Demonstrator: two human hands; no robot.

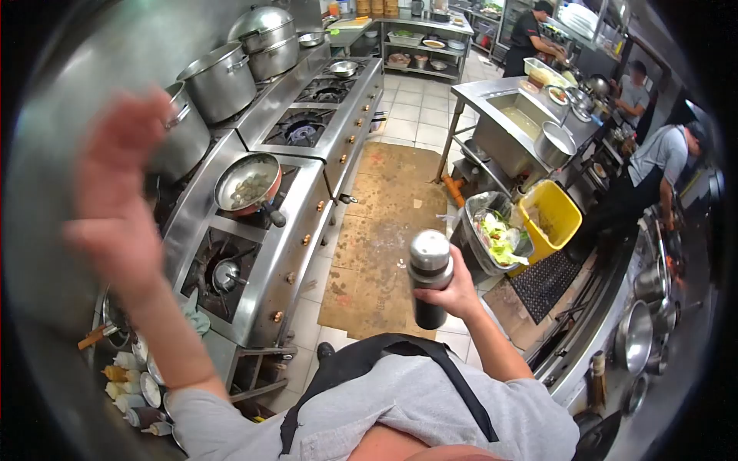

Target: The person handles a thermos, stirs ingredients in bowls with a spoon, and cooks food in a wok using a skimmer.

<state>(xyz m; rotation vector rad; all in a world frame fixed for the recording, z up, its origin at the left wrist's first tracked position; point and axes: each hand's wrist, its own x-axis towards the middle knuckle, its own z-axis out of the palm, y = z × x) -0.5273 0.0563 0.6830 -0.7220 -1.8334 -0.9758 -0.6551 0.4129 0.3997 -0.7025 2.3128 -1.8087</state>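
Note:
My right hand point(455, 290) is wrapped round a thermos-like bottle point(429, 269) with a shiny metal top and a dark body. The bottle stands nearly upright in front of my chest, above the floor. On the other side, my left hand point(119, 200) is raised in the air, blurred, with its thumb apart from the fingers and nothing visible in it. Beyond it on the stove point(265, 296), a frying pan point(249, 184) with a reddish outside holds small dark pieces of food. A small metal lid or bowl point(226, 275) sits on the nearer burner.
Large steel pots point(219, 83) line the wall behind the stove. Squeeze bottles point(127, 384) stand low at left. Flattened cardboard point(388, 230) covers the aisle. A bin with vegetable scraps point(498, 238) and a yellow bin point(557, 211) stand at right. Several co-workers point(661, 161) work beyond.

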